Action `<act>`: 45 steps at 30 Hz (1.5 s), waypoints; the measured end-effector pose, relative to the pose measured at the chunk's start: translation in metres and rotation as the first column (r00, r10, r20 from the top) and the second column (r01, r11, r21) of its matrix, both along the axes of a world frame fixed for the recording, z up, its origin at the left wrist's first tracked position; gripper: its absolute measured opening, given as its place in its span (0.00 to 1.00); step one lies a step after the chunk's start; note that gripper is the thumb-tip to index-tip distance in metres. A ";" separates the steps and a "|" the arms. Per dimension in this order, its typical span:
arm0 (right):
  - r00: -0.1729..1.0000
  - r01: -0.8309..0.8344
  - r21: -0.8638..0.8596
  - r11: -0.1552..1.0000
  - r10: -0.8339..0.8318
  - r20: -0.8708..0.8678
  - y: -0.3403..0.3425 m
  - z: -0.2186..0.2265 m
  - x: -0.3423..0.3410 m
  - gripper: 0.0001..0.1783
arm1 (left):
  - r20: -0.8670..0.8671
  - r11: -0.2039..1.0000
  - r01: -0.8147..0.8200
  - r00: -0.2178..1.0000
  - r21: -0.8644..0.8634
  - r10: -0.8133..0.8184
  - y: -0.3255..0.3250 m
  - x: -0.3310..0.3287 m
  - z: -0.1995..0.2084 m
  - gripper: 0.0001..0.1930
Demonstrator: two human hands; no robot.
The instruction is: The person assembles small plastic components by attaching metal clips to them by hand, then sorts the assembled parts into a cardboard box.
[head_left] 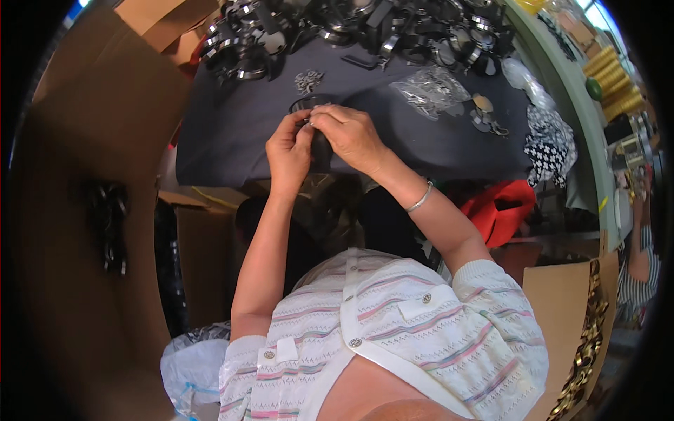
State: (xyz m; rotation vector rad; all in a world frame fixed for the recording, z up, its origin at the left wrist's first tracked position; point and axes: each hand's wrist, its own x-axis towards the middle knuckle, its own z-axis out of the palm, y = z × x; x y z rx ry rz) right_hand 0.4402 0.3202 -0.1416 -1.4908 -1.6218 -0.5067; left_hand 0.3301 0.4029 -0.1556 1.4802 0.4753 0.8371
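Observation:
Over the near part of the dark-covered table, both my hands meet with fingertips pinched together. My left hand [288,149] and my right hand [351,137] are closed on a black strap [321,151], which looks like a belt. Part of the strap curves in a loop behind my fingers, and a length hangs below them. Something small and shiny shows between my fingertips, mostly hidden. Just beyond my hands lies a little heap of small silver metal pieces [307,81].
A pile of black belts with shiny buckles [337,28] covers the table's far side. To the right are a clear plastic bag [432,91] and loose metal discs [484,112]. Cardboard boxes [91,126] stand at left. Red cloth [498,210] hangs below the table's right edge.

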 end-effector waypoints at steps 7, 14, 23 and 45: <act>0.956 0.118 -0.086 0.989 -0.136 -0.261 -0.031 0.009 0.029 0.05 | -0.067 0.997 -0.070 0.995 0.013 0.070 -0.004 0.002 0.001 0.07; 0.923 0.062 -0.230 0.971 -0.144 -0.357 0.029 0.016 0.082 0.07 | -0.051 0.996 -0.079 0.995 0.034 0.081 -0.004 0.000 0.007 0.07; 0.942 0.158 -0.551 0.820 -0.292 -0.165 0.100 0.000 0.098 0.05 | -0.048 0.998 -0.052 0.997 0.044 0.054 -0.003 0.001 -0.002 0.07; 0.377 -0.024 -0.070 0.997 -0.056 -0.924 0.044 0.008 0.081 0.02 | -0.050 0.998 -0.050 0.997 0.044 0.052 -0.002 0.000 0.004 0.08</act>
